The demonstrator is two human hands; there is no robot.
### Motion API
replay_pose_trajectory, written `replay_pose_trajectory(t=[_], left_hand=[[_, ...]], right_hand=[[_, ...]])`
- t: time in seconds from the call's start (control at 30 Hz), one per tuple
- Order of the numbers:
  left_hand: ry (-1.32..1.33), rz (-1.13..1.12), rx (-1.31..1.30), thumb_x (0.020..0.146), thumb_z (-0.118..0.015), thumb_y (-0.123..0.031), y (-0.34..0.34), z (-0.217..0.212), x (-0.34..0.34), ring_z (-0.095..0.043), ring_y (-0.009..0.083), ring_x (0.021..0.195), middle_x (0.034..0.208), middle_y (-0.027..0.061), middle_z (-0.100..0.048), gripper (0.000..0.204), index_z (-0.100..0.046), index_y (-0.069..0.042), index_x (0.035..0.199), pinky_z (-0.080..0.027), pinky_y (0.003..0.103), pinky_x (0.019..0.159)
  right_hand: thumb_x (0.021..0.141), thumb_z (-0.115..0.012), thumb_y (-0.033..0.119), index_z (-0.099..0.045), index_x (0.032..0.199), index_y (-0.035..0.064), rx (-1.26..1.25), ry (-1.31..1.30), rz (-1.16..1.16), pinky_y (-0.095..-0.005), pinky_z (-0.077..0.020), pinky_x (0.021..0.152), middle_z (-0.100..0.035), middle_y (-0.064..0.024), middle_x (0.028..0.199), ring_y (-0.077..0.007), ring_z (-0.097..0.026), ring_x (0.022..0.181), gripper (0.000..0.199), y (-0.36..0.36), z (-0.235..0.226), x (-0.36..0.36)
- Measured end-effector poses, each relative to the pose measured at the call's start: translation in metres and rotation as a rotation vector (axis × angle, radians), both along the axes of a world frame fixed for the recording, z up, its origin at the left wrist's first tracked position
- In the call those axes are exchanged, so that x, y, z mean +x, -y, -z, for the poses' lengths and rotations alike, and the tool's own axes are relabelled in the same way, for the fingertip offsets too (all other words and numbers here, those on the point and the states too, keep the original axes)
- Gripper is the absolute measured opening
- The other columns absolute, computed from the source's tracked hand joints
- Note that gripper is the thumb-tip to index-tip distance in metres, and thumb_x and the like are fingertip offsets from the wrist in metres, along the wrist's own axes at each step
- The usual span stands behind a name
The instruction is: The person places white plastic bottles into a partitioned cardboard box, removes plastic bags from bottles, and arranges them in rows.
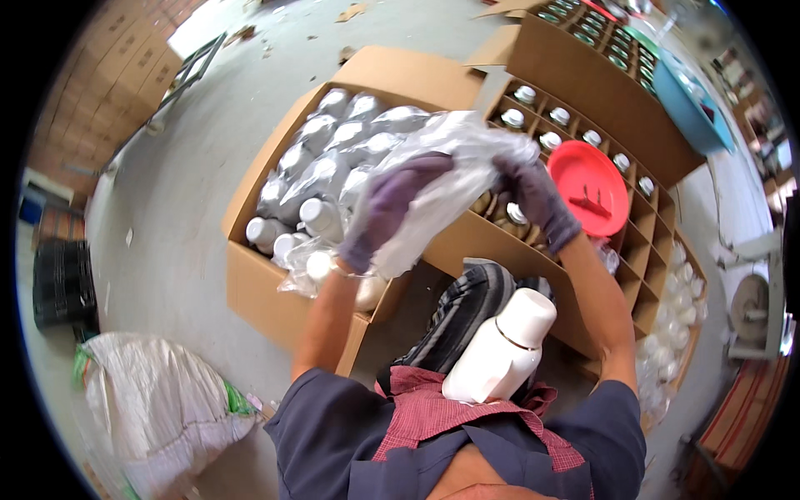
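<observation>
Both my hands wear purple-grey gloves and are raised over two cardboard boxes. Between them stretches a crumpled clear plastic bag (446, 200). My right hand (537, 196) pinches the bag's upper right end. My left hand (396, 204) is closed on its left side, somewhat blurred, with film over part of it. A white vacuum flask (500, 346) leans on my lap against a red checked apron (429, 408), and a striped dark cloth (467, 312) lies just beyond it. The left-hand box (275, 308) holds several flasks wrapped in clear plastic; a few white caps (321, 217) show.
A divided carton (500, 250) at right holds several silver-topped bottles, with a red dish (587, 187) resting on it. Behind it are another divided carton (533, 50) and a blue basin (687, 104). A white woven sack (162, 408) lies at lower left, a black crate (62, 283) beyond.
</observation>
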State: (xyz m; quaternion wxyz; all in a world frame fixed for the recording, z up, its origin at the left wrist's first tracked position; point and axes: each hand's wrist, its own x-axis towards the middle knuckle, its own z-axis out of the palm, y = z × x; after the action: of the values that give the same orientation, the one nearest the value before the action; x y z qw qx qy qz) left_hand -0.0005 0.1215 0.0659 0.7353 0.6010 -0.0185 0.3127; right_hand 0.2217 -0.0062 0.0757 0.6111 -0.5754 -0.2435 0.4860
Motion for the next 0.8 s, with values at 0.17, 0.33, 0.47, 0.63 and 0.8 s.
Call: replay_pose_trajectory(t=[0.17,0.33,0.47,0.63,0.8], left_hand=[[-0.356,-0.053,0.716,0.079,-0.074,-0.038,0.012,-0.003,-0.027,-0.035,0.0312,0.137,0.144,0.0198,-0.042,0.077,-0.044,0.0,0.14,-0.025,0.043,0.115],[-0.448,-0.394,0.689,0.082,-0.073,-0.032,0.061,0.066,0.051,-0.053,0.0344,0.116,0.116,0.0226,-0.059,0.056,-0.055,0.0,0.125,-0.04,0.043,0.099],[-0.316,-0.335,0.147,0.092,-0.064,-0.022,0.099,0.045,0.087,-0.061,0.0207,0.097,0.1,0.0141,-0.065,0.031,-0.063,0.001,0.113,-0.047,0.033,0.084],[-0.191,-0.084,-0.484,0.099,-0.054,-0.025,0.132,0.031,0.083,-0.062,0.0152,0.09,0.102,0.0093,-0.065,0.032,-0.061,0.003,0.113,-0.05,0.028,0.082],[-0.366,-0.032,-0.336,0.099,-0.048,-0.024,0.14,0.095,0.034,-0.063,0.0128,0.083,0.098,0.0082,-0.069,0.031,-0.066,0.0,0.102,-0.051,0.028,0.074]], right_hand=[[0.092,-0.062,0.019,-0.06,0.093,0.0039,0.226,-0.735,0.063,-0.0228,-0.0545,0.045,-0.065,-0.0077,0.075,-0.0167,-0.064,0.062,0.016,0.05,-0.005,0.09],[0.094,-0.058,0.033,-0.057,0.116,-0.0036,0.522,-0.616,-0.047,-0.037,-0.0535,0.088,-0.067,-0.0146,0.101,-0.025,-0.066,0.09,0.042,0.045,0.001,0.091],[0.091,-0.063,0.035,-0.042,0.136,0.0025,0.413,0.681,0.051,-0.0375,-0.0422,0.102,-0.04,-0.0201,0.141,-0.0258,-0.048,0.125,0.059,0.07,0.015,0.022],[0.086,-0.064,0.021,-0.056,0.12,0.0053,0.103,1.12,0.171,-0.0398,-0.0487,0.088,-0.059,-0.0191,0.118,-0.0307,-0.06,0.107,0.038,0.148,0.061,0.016],[0.081,-0.057,0.01,-0.063,0.098,0.0057,-0.298,1.267,0.426,-0.0439,-0.0495,0.075,-0.063,-0.0171,0.087,-0.0371,-0.061,0.086,0.018,0.216,0.122,-0.001]])
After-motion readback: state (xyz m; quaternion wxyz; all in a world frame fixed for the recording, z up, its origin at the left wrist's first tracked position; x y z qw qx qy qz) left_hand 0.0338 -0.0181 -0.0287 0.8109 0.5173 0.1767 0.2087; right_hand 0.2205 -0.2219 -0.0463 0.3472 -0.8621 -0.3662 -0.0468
